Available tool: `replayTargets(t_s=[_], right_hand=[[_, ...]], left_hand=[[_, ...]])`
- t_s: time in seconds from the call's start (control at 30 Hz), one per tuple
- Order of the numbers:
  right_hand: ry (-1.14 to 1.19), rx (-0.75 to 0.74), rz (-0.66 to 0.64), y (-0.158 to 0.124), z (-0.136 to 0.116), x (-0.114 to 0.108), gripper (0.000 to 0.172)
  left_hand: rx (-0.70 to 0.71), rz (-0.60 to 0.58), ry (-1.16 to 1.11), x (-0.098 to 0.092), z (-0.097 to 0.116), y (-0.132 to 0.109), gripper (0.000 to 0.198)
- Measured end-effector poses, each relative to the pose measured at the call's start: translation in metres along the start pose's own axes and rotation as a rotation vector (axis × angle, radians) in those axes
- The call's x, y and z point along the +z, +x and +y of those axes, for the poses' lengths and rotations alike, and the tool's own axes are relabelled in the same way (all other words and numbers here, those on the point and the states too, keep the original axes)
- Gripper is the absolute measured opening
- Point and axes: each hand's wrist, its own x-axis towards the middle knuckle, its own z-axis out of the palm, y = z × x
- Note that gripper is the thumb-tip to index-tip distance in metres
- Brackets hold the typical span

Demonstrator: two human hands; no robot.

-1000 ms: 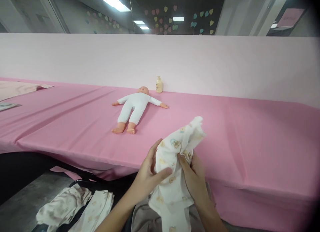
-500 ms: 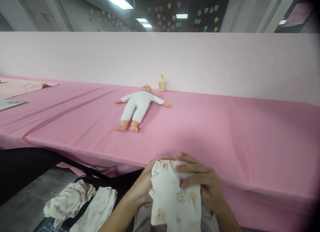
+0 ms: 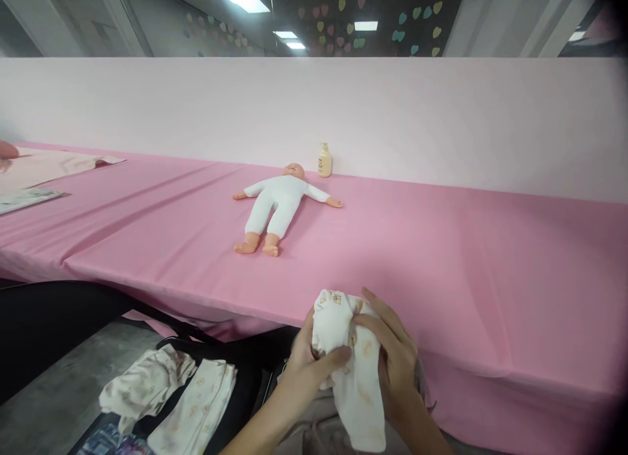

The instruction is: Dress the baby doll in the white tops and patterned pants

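Observation:
Both my hands grip a white baby garment printed with small bears, held at the near edge of the pink table. My left hand pinches it from the left, thumb across the cloth. My right hand wraps it from the right, fingers over the top. The garment hangs down between my wrists. A baby doll in a white suit lies on its back further out on the table. A small cream pump bottle stands behind the doll's head against the pale pink wall.
Folded printed baby clothes lie in a dark container at lower left, below the table's edge. At the far left of the table lie a peach cloth and a flat printed sheet; someone's fingertip shows at the frame's edge.
The garment has been bunched smaller and lowered from above the table to its near edge. My right fingers have moved over its top. The view has shifted left slightly.

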Motion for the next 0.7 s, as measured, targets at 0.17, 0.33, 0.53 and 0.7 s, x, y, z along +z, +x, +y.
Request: replayTargets(t_s=[0.17,0.33,0.53,0.7], right_hand=[[0.211,0.301,0.072,-0.020,-0.007,0.012,0.033],[0.403,0.622,-0.026,-0.028,-0.025,0.026,0.036],[0.321,0.772,-0.024,-0.002,-0.030,0.017,0.024],[0.086,0.693,0.015,0.000,-0.020,0.016,0.019]], left_hand=[[0.001,0.277,-0.083,-0.017,-0.001,-0.001,0.086],[0.087,0.349,-0.072,-0.024,-0.008,0.004,0.091],[0.137,0.281,-0.188,-0.025,-0.028,0.018,0.078],[0.144,0.193,-0.243,-0.011,-0.036,0.015,0.084]])
